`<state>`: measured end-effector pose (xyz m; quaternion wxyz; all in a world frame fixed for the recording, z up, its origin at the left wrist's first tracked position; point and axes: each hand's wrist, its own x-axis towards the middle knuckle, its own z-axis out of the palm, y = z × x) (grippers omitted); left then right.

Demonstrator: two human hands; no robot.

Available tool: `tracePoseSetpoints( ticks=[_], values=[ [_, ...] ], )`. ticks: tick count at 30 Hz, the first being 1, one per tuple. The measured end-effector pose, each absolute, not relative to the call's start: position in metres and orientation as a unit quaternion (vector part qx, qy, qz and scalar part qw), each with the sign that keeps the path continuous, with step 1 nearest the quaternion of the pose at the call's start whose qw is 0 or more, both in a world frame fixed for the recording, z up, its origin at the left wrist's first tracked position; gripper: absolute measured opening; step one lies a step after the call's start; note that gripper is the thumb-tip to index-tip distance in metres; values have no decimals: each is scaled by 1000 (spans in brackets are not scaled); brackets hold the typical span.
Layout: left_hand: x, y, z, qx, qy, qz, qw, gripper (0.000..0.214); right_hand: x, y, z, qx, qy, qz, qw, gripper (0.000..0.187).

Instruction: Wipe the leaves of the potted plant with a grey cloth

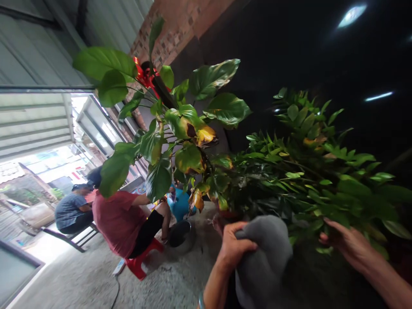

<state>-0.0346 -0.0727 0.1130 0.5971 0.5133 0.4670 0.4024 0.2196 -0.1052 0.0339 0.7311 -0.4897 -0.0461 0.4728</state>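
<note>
Person in a blue shirt (70, 211) sits on a low bench (62, 237) at the daylit left side, near a second person in a red shirt (117, 216), back to the camera, on a red plastic stool (137, 262). A power strip (119, 267) lies beside the stool. Next comes a bucket (188, 244), with a bare stretch of concrete floor (164, 289) running from its foot toward the bottom edge. Overhead leans a broad-leaved potted plant (185, 115), some leaves browned at the rims, a red ribbon (146, 77) around its dark pole (165, 93); its lowest leaves hang just above the floor. At lower center, the wearer's left hand (234, 244) clutches a grey cloth (268, 257) between thumb and fingers, near the ZZ plant (307, 161), whose dense fronds crowd the space before a dark wall (289, 38). At right, the right hand (349, 242) reaches into their lower edge, fingers partly bent; whether they grasp a leaf cannot be told.
</note>
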Motion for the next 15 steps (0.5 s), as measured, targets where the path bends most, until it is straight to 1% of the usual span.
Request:
tracePoseSetpoints(
  ticks=[4, 6, 7, 9, 11, 13, 15],
  values=[
    [-33, -51, 163, 490, 422, 575, 501, 30, 218, -106, 37, -478, -56, 472, 739, 16],
    [-28, -38, 164, 489, 431, 603, 460, 30, 217, -106, 38, -474, -55, 471, 742, 17],
    [-26, -35, 157, 492, 448, 594, 452, 30, 216, -106, 38, -473, -54, 470, 743, 16],
    [-21, -36, 133, 501, 497, 536, 464, 29, 216, -106, 38, -474, -54, 470, 742, 14],
    [-19, -46, 110, 517, 520, 443, 515, 28, 217, -106, 37, -477, -56, 474, 738, 11],
    [-17, -58, 100, 538, 496, 362, 578, 32, 218, -107, 37, -478, -59, 478, 735, 10],
    [-13, -61, 111, 562, 444, 354, 602, 36, 219, -107, 37, -476, -63, 480, 734, 11]
  ],
)
